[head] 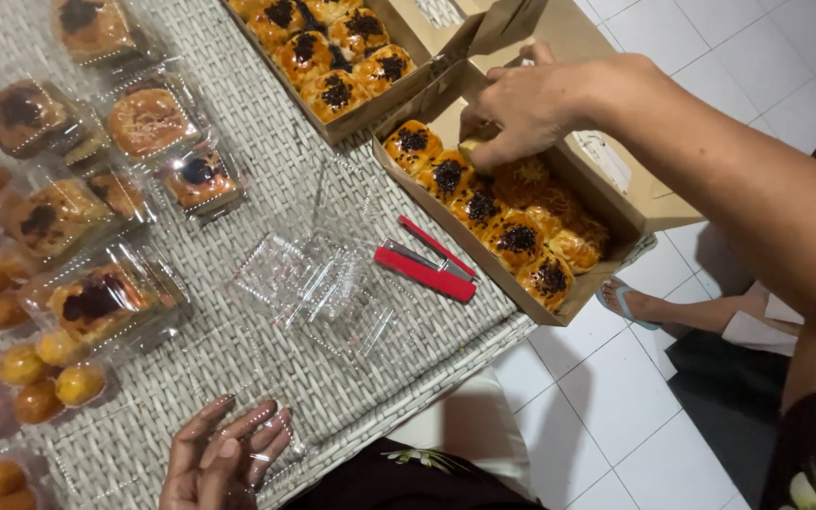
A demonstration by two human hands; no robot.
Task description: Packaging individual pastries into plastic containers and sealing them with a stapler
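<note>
My right hand (526,104) reaches into the nearer cardboard box (616,203) and pinches a pale round pastry (477,144) at its far end. The box holds golden buns (512,236), some with dark topping and some with shredded topping. My left hand (224,453) is low at the table's near edge, with its fingers curled around a clear plastic container (280,444) that is hard to make out.
A second open box of dark-topped buns (332,47) lies behind. A red stapler (424,269) and a stack of clear plastic containers (323,283) sit mid-table. Packed pastries (96,302) fill the left side. Another person's sandalled foot (627,302) rests on the white tile floor.
</note>
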